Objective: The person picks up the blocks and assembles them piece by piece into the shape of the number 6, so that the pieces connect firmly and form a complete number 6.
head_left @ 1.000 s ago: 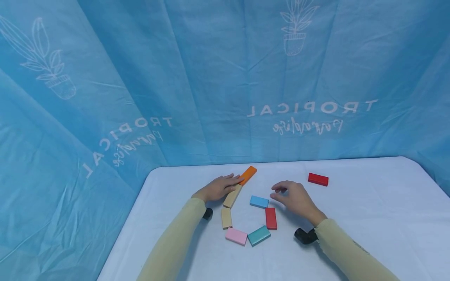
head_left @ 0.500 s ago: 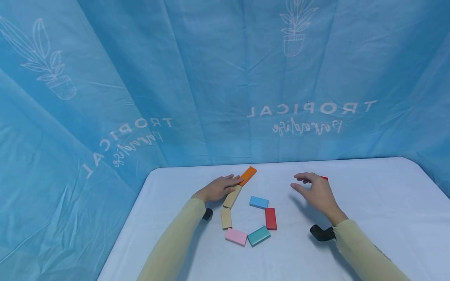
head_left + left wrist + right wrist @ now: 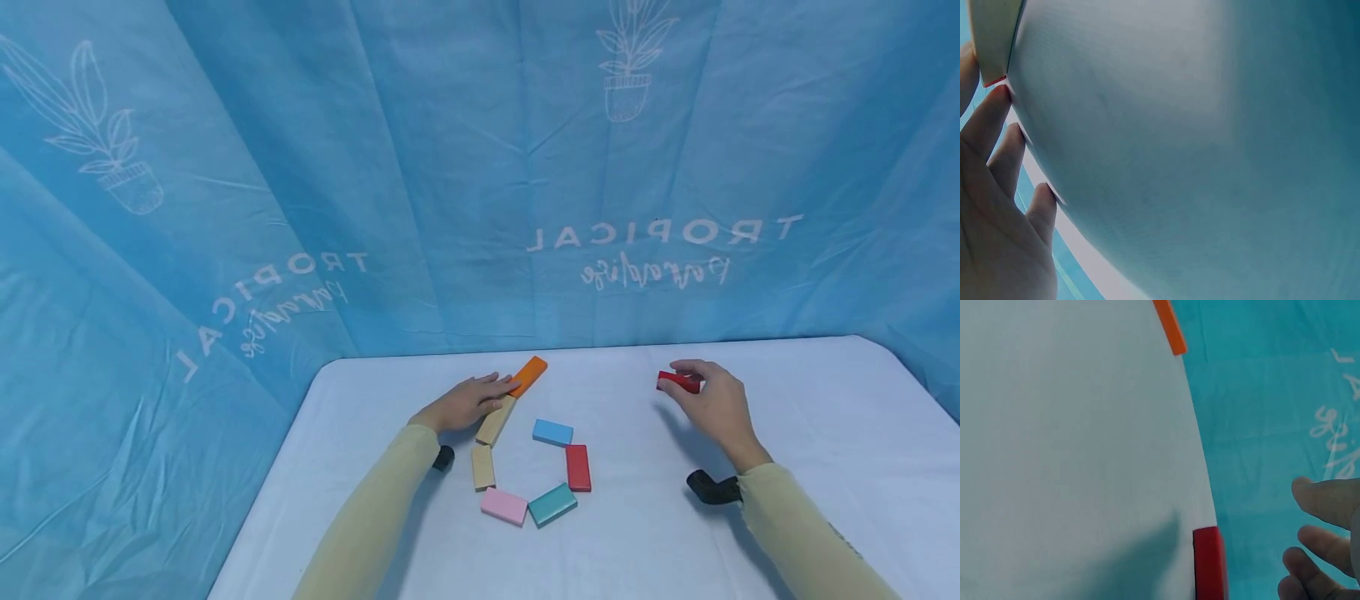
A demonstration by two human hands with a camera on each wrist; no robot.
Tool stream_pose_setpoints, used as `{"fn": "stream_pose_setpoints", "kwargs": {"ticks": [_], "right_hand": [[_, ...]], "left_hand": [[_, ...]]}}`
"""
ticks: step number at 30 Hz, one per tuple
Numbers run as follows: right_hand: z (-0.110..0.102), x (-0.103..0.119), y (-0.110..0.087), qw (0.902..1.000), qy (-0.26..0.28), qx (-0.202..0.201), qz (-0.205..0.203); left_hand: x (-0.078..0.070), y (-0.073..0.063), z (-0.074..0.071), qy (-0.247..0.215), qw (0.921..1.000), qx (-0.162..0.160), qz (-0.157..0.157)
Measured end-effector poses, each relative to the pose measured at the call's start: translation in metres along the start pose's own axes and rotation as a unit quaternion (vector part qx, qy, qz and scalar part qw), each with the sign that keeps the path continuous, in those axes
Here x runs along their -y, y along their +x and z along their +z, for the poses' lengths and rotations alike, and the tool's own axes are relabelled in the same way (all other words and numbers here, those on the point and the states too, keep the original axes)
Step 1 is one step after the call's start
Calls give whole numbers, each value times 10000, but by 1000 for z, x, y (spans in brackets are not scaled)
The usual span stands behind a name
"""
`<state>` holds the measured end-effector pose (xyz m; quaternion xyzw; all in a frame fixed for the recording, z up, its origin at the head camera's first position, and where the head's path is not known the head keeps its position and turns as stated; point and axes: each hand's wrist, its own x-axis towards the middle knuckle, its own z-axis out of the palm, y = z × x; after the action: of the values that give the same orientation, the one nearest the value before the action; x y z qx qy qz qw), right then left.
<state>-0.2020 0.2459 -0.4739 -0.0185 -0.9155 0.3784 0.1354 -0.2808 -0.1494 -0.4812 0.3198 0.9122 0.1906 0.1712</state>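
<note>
My left hand (image 3: 465, 402) lies with extended fingers against the orange block (image 3: 531, 375) and the upper plain wooden block (image 3: 495, 421). In the left wrist view, fingertips (image 3: 1001, 95) are right at the end of the wooden block (image 3: 994, 37). Over at the back right, my right hand (image 3: 716, 404) has its thumb and fingers spread around a red block (image 3: 678, 381). The right wrist view shows its fingers (image 3: 1322, 500) apart from that red block (image 3: 1209, 562), with a gap between; the thumb is hidden there.
A curved row continues with a lower wooden block (image 3: 483, 467), pink block (image 3: 504, 506), teal block (image 3: 552, 505), second red block (image 3: 578, 467) and blue block (image 3: 552, 432). All lie flat on the white tablecloth (image 3: 637, 550). A blue curtain (image 3: 465, 167) hangs behind the table.
My right hand has moved right from near the blue block to the red block at the back right. My left hand and the row have stayed in place.
</note>
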Motion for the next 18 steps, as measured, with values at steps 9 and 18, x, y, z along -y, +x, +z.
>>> {"fn": "stream_pose_setpoints", "kwargs": {"ticks": [9, 18], "right_hand": [[2, -12, 5, 9988, -321, -137, 332], [6, -11, 10, 9920, -879, 155, 890]], "left_hand": [[2, 1, 2, 4, 10000, 5, -91], [2, 1, 2, 1, 9999, 12, -153]]}}
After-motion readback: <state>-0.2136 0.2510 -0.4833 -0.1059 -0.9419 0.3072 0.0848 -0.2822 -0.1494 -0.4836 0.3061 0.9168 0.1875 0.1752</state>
